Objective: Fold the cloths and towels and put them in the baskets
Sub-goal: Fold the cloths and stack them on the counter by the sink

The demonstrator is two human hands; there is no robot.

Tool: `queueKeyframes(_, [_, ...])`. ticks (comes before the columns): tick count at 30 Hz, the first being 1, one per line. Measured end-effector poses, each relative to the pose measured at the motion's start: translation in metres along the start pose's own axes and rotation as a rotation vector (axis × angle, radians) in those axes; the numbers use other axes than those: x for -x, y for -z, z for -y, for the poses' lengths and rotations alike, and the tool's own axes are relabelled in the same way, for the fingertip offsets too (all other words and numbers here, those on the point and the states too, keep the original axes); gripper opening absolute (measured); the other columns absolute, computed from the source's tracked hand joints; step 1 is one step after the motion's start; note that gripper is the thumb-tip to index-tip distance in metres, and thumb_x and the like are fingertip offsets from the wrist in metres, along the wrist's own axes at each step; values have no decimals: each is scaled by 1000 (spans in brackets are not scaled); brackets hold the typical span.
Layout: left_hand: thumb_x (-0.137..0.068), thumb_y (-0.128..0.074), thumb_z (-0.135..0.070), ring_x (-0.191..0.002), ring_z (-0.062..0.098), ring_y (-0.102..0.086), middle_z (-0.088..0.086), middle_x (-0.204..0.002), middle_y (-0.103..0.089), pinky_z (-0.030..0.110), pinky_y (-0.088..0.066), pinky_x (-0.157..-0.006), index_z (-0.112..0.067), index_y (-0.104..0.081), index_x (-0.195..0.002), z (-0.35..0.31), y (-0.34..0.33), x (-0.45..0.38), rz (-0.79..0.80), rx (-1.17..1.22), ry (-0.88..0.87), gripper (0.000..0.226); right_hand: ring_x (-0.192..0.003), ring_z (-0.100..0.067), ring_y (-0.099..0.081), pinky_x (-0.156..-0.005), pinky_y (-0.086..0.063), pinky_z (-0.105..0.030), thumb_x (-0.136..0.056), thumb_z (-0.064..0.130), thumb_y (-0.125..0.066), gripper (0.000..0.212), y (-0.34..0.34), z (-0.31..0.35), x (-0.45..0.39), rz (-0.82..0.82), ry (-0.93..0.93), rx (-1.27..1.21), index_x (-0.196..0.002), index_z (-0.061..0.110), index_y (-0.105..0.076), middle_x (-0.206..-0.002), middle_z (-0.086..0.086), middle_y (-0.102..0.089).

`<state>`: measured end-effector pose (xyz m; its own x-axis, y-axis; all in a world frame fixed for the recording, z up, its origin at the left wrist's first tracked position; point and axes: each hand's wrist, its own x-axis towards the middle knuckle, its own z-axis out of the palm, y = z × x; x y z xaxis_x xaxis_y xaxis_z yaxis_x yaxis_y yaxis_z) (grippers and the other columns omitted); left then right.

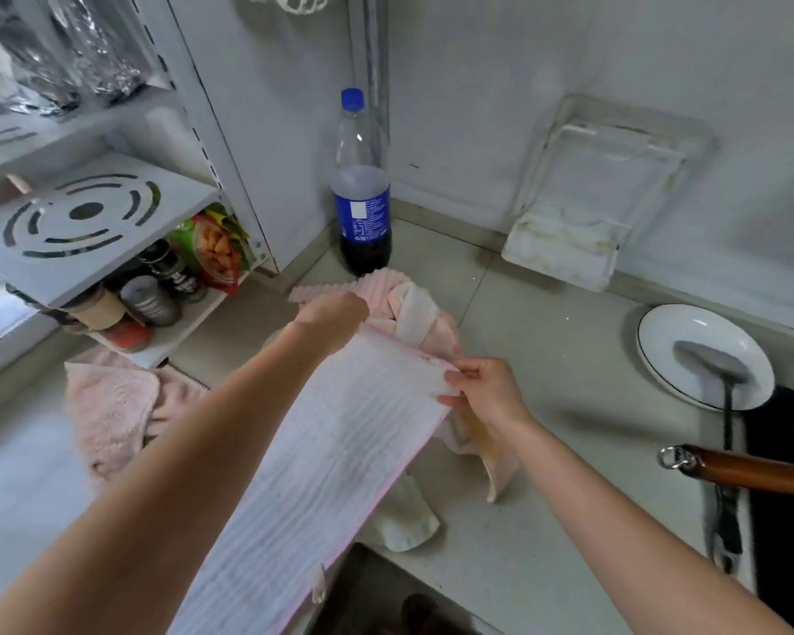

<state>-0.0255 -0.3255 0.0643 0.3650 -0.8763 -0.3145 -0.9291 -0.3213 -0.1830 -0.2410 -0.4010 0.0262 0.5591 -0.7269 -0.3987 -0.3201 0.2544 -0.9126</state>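
While both hands held it up over the counter (546, 405), the white cloth (312, 456) with pink edging hung stretched toward the camera. Left hand (331, 313) gripped its far left corner, right hand (482, 387) pinched the right corner. Pink towels (111, 405) lay heaped beneath, cola bottle (362, 185) behind.
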Motion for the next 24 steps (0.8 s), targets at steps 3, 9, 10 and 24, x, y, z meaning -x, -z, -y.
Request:
queueKeyframes(3, [-96,-51,-15,-115,26,-54,9,-130,-51,34,-48,-87,-12,-54,-123,-7,-3,-7,-146,156,91,28,-61,-15,-59,-49,-54,-19,-87,-12,-54,28,2,0,-11,-144,43,107,-71,6,-67,-83,-12,-66])
queueKeyframes(9, [-96,-50,-26,-137,30,-31,8,-150,-31,45,-39,-104,-15,-35,-143,2,-40,34,-50,358,205,50,-94,-28,-66,-77,-51,-32,-87,19,-62,9,-1,-15,-13,-109,5,767,-88,11,-67,-108,-10,-70])
queueKeyframes(10, [-97,-49,-26,-133,27,-39,6,-147,-38,42,-42,-100,-16,-38,-141,9,-47,47,-71,401,239,47,-98,-31,-64,-77,-49,-34,-89,21,-60,13,-8,-14,-10,-133,61,864,-94,10,-65,-111,-10,-68])
queueKeyframes(24, [-90,-60,-14,-111,37,-57,22,-120,-61,35,-42,-90,1,-58,-120,94,-222,325,-62,944,1010,34,-91,-18,-56,-80,-47,-33,-87,31,-65,29,-236,-85,171,1022,553,1104,-109,13,-59,-102,-2,-61])
